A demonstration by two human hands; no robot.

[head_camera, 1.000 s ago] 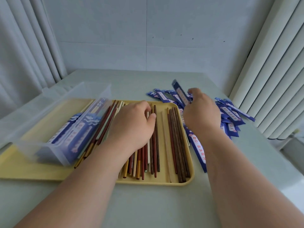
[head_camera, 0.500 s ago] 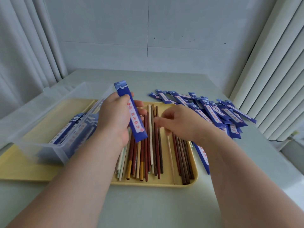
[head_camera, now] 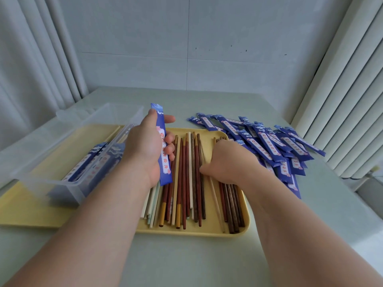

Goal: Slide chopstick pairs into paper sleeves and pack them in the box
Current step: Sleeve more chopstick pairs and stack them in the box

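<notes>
Soft, even daylight fills the scene, brightest on the white pleated curtain [head_camera: 342, 100] at right. The pale green glossy tabletop [head_camera: 207, 262] carries only faint shadows. Wide-angle distortion bows the edges. The print on the blue paper sleeve [head_camera: 164, 154] looks soft; the clear plastic box [head_camera: 51, 177] is hazy.

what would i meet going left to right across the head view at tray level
clear box → left hand → blue sleeve it holds → loose chopsticks → right hand → pile of blue sleeves
</notes>
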